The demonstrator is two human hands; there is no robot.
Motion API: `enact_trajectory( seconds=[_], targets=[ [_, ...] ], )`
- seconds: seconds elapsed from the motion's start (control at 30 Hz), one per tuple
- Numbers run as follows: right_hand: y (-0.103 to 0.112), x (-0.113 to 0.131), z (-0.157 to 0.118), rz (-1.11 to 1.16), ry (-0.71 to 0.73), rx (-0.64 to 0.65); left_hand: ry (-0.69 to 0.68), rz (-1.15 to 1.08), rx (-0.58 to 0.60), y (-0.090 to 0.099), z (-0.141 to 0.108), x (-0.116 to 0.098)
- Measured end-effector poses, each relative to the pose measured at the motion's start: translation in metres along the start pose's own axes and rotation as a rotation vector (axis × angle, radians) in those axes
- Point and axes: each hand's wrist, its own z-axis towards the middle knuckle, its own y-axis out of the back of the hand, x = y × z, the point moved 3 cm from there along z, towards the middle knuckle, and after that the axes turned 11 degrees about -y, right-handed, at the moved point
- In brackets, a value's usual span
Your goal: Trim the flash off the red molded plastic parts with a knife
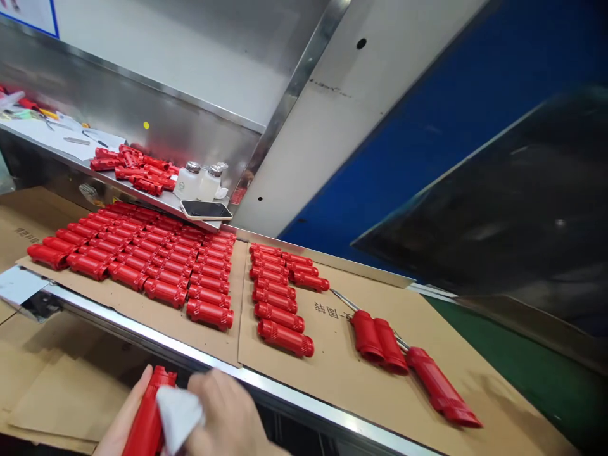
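Fingers of right hand [228, 411] pinch a white cloth [178, 415] against a red ribbed plastic tube [149, 411], left hand [121, 421] curled under it as support, bottom edge, below the steel rail [285, 386]. Cardboard sheets [332, 361] carry rows of identical tubes [156, 259] (parallel, probably for counting); phone [206, 209] lies on the shelf.

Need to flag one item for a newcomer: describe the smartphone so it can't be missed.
Find the steel shelf above the rows of red cylinders. At its right end, before two white pump bottles, lies the smartphone: flat, dark-screened, the only black slab among red parts.
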Motion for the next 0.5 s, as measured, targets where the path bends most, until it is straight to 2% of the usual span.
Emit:
enact_trajectory(
  seconds=[0.1,0.33,0.4,0.5],
  targets=[
    [-0.001,0.001,-0.002,0.014,-0.035,-0.029,0.022,0.001,0.015,0.001,0.001,0.003],
    [0.000,0.003,-0.007,0.045,-0.004,-0.122,0.125,0.003,0.044,-0.004,-0.011,0.011],
    [-0.002,0.001,-0.009,0.053,-0.006,-0.069,0.147,0.003,0.046,-0.004,-0.012,0.012],
    [-0.009,-0.003,-0.014,0.069,-0.025,0.124,0.156,-0.003,0.038,-0.004,-0.011,0.013]
  ],
)
